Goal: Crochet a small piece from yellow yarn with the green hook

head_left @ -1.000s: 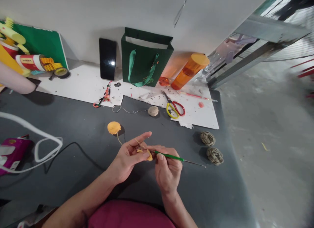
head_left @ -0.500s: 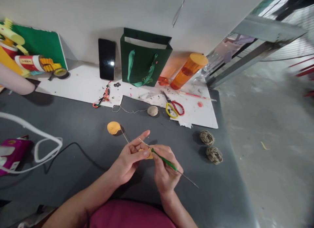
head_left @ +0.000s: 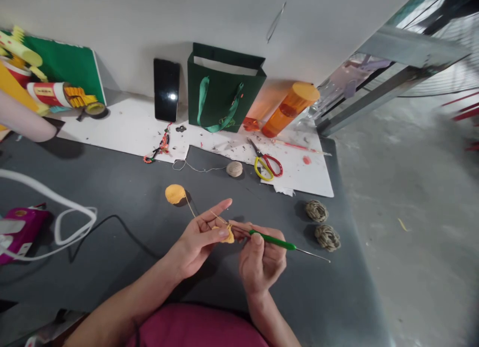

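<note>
My left hand (head_left: 202,240) pinches a small piece of yellow crochet (head_left: 228,234) between thumb and fingers, its index finger stretched out. From that hand a yellow strand runs up to a yellow yarn ball (head_left: 175,194) on the dark table. In my right hand (head_left: 262,260) is a crochet hook with a green handle (head_left: 275,240), held between thumb and fingers. The hook's left end meets the yellow piece near my left fingertips; its other metal end sticks out to the right. Fingers partly hide the yellow piece.
Beyond my hands lie a beige yarn ball (head_left: 234,169) and red-yellow scissors (head_left: 267,162). Two grey-green knotted balls (head_left: 322,225) sit near the table's right edge. A phone (head_left: 166,90), a green paper bag (head_left: 224,87) and an orange bottle (head_left: 290,110) stand against the wall. A white cable (head_left: 56,197) loops at left.
My right hand has moved a little to the right, and the hook has drawn rightward and lies flatter. My left hand still holds the yellow piece in nearly the same place.
</note>
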Tool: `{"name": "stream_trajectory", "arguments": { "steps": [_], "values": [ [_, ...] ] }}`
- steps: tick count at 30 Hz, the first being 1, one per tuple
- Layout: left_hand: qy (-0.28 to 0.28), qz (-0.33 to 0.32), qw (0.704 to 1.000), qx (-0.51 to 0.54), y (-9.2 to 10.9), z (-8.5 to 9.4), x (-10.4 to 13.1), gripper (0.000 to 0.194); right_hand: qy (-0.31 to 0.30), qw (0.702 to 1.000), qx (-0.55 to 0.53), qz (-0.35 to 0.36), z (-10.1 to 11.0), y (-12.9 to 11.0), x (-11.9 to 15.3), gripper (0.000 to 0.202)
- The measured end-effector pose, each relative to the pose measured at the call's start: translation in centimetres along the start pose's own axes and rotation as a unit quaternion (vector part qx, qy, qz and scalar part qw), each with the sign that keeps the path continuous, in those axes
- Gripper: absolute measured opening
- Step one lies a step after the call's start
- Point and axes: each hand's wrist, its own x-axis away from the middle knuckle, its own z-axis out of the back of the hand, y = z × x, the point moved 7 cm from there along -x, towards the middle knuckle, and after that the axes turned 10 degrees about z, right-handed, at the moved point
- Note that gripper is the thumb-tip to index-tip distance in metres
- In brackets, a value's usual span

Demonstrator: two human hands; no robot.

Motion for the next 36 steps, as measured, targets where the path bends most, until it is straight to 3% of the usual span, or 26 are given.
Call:
{"name": "stream_trajectory", "arguments": {
  "steps": [9,14,18,21,27,36],
  "values": [
    [-0.050,0.018,0.998,0.018,-0.2,-0.2,-0.3,0.056,-0.002,0.983,-0.138,-0.118,-1.1,0.7,-1.0,0.019],
    [-0.101,0.048,0.993,0.041,-0.5,-1.1,-0.2,0.047,-0.025,0.930,-0.252,-0.266,-2.8,1.4,-0.8,0.026],
    [-0.123,0.048,0.991,0.036,-0.4,-1.6,-0.2,0.044,-0.039,0.890,-0.309,-0.333,-3.7,1.3,-0.6,0.027],
    [-0.101,0.042,0.994,0.016,-0.3,-1.4,-0.2,0.048,-0.050,0.882,-0.334,-0.327,-4.1,1.0,-0.6,0.026],
    [-0.007,0.007,0.999,-0.045,0.1,-0.3,0.1,0.049,-0.046,0.923,-0.294,-0.243,-4.1,0.6,-0.7,0.019],
    [0.038,-0.066,0.988,-0.135,0.8,0.0,0.3,0.058,-0.033,0.937,-0.261,-0.228,-3.4,1.3,-0.8,0.019]
  ]
}}
